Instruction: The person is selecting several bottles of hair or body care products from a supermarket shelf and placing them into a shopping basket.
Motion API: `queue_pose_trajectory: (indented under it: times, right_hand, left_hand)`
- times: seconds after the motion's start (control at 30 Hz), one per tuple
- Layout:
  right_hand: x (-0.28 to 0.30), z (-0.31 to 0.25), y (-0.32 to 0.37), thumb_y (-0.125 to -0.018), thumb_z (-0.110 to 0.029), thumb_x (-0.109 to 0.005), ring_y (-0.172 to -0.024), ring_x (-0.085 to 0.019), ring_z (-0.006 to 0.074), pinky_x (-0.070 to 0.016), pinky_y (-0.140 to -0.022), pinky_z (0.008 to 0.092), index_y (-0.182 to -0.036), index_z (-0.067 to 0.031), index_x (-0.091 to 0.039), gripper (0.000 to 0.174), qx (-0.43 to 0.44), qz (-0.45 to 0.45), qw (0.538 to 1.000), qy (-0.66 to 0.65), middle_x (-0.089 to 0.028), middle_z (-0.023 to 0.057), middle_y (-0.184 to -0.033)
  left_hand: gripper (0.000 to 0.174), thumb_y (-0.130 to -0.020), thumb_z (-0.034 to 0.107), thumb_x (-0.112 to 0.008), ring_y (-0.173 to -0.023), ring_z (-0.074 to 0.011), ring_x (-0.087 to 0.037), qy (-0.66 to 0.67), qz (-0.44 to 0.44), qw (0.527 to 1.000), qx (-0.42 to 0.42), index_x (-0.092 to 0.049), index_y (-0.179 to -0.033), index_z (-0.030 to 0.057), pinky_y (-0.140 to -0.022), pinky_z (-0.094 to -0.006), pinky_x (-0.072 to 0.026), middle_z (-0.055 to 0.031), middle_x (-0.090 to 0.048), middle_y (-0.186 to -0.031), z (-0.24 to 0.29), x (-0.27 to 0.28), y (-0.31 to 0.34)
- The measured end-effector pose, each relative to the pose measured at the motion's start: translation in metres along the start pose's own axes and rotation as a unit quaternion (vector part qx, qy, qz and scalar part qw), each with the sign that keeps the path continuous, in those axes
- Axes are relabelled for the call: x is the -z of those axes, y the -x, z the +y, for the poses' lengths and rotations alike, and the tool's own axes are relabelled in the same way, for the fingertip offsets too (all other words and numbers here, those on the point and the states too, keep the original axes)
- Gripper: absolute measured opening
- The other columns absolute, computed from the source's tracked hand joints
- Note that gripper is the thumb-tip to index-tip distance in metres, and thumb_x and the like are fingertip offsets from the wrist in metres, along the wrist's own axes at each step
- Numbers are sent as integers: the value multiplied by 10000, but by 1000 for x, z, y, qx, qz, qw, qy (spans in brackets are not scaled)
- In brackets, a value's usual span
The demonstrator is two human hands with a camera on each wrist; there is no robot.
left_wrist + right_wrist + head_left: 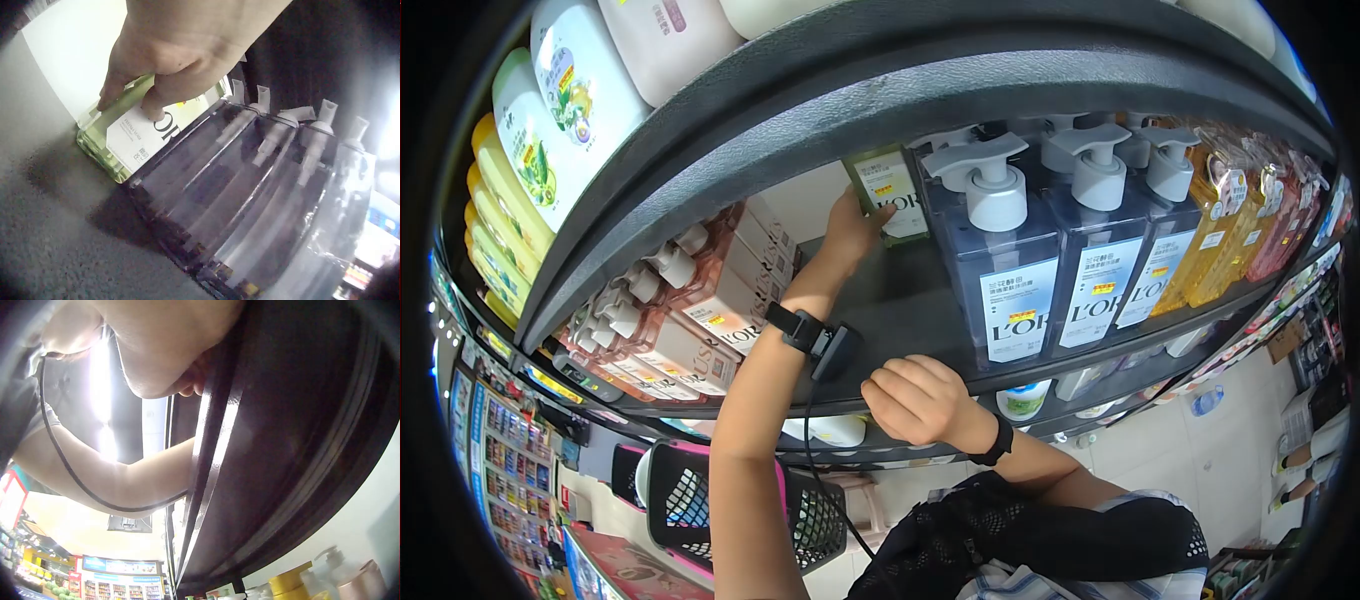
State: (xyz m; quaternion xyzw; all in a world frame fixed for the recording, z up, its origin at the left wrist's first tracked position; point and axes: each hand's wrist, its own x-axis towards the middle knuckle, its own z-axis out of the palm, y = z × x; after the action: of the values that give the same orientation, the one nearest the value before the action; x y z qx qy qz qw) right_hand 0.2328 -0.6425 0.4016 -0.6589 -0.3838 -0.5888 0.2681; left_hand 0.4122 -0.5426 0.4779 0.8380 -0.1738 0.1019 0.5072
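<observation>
Deep on the black shelf, my left hand (853,232) grips a green, clear rectangular bottle (890,178) with a white label. In the left wrist view, the thumb lies across the label and the fingers are around the far side of the green bottle (125,140). Its base is close over the shelf, beside a row of bluish-purple pump bottles (219,181). My right hand (920,400) is at the shelf's front edge with fingers curled in, holding nothing. In the right wrist view, its fingertips (195,381) are partly hidden by the shelf edge.
Pink pump bottles (700,315) line the shelf's left side; blue pump bottles (1012,290) and amber bottles (1215,240) fill the right. An upper shelf lip (880,90) curves over the left forearm. A black cable (810,450) hangs from the left wrist. Below stands a black basket (685,510).
</observation>
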Motion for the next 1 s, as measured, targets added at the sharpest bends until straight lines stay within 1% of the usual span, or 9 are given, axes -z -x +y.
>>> queue_pose_trajectory:
  times: [0.37, 0.43, 0.5, 0.57, 0.63, 0.77, 0.83, 0.9, 1.0]
  right_hand:
    - [-3, -3, -2, -695, -84, -630, -737, -606, 219, -517, -663, 297, -824, -20, -624, 144, 13, -34, 998, 60, -599, 84, -799]
    - [-5, -5, -3, -689, -91, -645, -727, -609, 213, -515, -659, 299, -825, -28, -630, 151, -6, -27, 997, 77, -608, 83, -807]
    - [-6, -5, -5, -674, -94, -659, -731, -612, 211, -512, -659, 305, -831, -33, -634, 170, -7, -29, 996, 80, -612, 81, -810]
    - [-6, -6, -7, -673, -91, -659, -733, -614, 216, -510, -660, 311, -827, -37, -636, 166, -27, -32, 995, 85, -615, 77, -811]
    - [-6, -8, -8, -658, -78, -660, -734, -614, 225, -505, -655, 315, -819, -36, -638, 168, -42, -40, 996, 74, -615, 78, -814]
    - [-11, -23, -18, -605, 22, -626, -673, -606, 240, -488, -606, 326, -800, -24, -633, 200, -108, -1, 994, 12, -615, 86, -759]
    - [-21, -45, -24, -610, 73, -593, -630, -598, 253, -480, -578, 328, -774, -16, -624, 190, -216, 30, 970, -106, -611, 95, -702]
    - [-39, -67, -35, -639, 93, -581, -605, -581, 277, -470, -563, 342, -772, -6, -617, 170, -209, -8, 959, -193, -603, 111, -684]
    - [-81, -106, -36, -710, 54, -593, -691, -585, 311, -467, -634, 386, -811, -22, -603, 127, -197, -190, 926, -259, -605, 120, -754]
  left_hand:
    - [434, -868, 114, -665, -1038, -250, -613, 9, -59, 998, 18, -511, -1234, -63, -892, -346, -472, -181, -646, -1112, 4, 13, 18]
    - [502, -872, 135, -650, -1109, -266, -588, -38, -44, 993, -105, -474, -1298, -64, -929, -353, -460, -216, -618, -1174, 11, 24, 43]
    - [513, -872, 138, -643, -1175, -289, -560, -123, -34, 982, -139, -476, -1325, -36, -971, -357, -441, -219, -583, -1250, 33, 44, 88]
    - [479, -861, 137, -639, -1145, -376, -553, -200, -103, 967, -122, -498, -1291, -20, -971, -395, -444, -246, -563, -1247, 70, 78, 146]
    - [435, -847, 97, -647, -1135, -344, -568, -191, -96, 957, -195, -542, -1261, 13, -947, -387, -460, -205, -584, -1241, 73, 102, 200]
    - [289, -807, 69, -667, -1031, -319, -629, -171, -131, 974, -70, -660, -1091, 13, -887, -366, -492, -151, -660, -1126, 40, 159, 312]
    - [241, -811, 64, -664, -977, -297, -653, -160, -54, 986, 17, -672, -1044, 3, -842, -346, -506, -141, -683, -1057, -2, 179, 371]
    - [218, -858, 85, -639, -912, -238, -668, -145, 49, 972, 179, -662, -1050, -14, -795, -322, -509, -144, -693, -1011, -41, 194, 430]
    - [235, -942, 153, -577, -843, -161, -641, -141, 221, 904, 337, -650, -1057, -39, -759, -289, -492, -120, -688, -907, -107, 215, 531]
